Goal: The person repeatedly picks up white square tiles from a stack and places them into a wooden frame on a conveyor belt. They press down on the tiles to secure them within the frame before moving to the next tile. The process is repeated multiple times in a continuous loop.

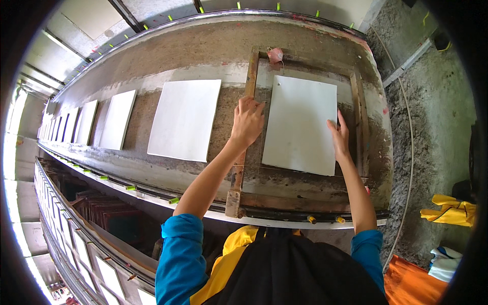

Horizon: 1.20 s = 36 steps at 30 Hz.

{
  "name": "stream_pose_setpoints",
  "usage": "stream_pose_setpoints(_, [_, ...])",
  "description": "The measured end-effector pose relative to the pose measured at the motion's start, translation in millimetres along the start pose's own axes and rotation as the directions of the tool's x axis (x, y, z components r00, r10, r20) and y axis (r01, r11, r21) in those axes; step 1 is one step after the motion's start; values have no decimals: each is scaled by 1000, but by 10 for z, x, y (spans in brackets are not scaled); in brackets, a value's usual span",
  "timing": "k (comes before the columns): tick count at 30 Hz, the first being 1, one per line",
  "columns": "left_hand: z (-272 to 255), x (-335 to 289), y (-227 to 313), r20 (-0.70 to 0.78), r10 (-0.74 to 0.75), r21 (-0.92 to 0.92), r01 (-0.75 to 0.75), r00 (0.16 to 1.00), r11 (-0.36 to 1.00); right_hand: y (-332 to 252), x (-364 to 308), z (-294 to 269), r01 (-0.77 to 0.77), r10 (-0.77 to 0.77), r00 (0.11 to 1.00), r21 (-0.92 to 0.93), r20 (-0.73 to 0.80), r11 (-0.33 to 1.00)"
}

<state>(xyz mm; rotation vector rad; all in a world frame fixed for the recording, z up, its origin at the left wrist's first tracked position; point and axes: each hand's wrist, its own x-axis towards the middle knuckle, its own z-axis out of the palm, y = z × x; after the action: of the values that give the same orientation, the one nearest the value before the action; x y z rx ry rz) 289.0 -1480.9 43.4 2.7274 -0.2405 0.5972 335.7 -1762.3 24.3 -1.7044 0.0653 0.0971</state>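
A wooden frame [251, 76] lies on the long table, its bars worn and stained. Within its outline is a white rectangular sheet [300, 124] with a small dark spot near its top left corner. My left hand [249, 119] is at the frame's left bar, with its fingers curled in around the wood. Along the sheet's right edge rests my right hand [339, 134], its thumb on the sheet and its fingers stretched out beside the edge. A crumpled pink piece [275, 56] sits at the frame's far bar.
More white sheets [184, 120] lie in a row leftward along the stained table [203, 43]. Yellow-green pegs [174, 201] line the table rails. Another long table with sheets [109, 276] stands at lower left. At right are a cable [410, 137], yellow gloves [450, 211] and an orange cloth [412, 282].
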Motion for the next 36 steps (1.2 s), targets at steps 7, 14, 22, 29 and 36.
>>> stream_pose_setpoints(7, [3,11,19,41,3,113,-8,999,994,-97,0,129,-17,18,1000,-39,13,999])
stream_pose_setpoints(14, [2,-8,7,50,-2,112,-3,999,994,-184,-78,175,-76,77,996,-35,35,997])
stream_pose_setpoints(22, [-38,4,48,78,-30,102,22,997,995,-31,-14,120,-37,40,998,-84,40,996])
stream_pose_setpoints(29, [-35,7,56,86,-27,93,19,996,996,44,36,108,29,-26,999,-215,18,976])
stream_pose_setpoints(36, [14,-14,11,64,-5,89,-1,998,996,-90,-23,161,63,-75,997,-485,-4,872])
